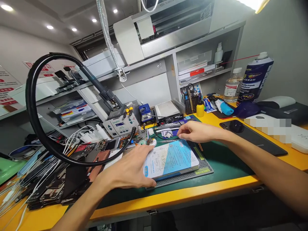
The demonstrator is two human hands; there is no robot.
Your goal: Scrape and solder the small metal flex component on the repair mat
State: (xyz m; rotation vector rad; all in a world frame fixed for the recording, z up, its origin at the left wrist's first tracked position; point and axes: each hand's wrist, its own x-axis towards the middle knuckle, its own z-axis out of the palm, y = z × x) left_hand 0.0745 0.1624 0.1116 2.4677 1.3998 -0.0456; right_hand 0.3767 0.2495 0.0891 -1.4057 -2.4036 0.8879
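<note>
My left hand lies on the left edge of a flat device covered with a white and blue printed film, the thumb under its near corner and the fingers spread along its side. The device rests on a grey ribbed mat over the green work mat. My right hand reaches in from the right, fingers curled in a pinch over small parts just beyond the device. What the fingertips hold is too small to see.
A black flexible hose arcs over the left side to a hot-air station. Piled phone parts and white cables crowd the left. A dark phone, spray can, bottles and a tool holder stand at the right back.
</note>
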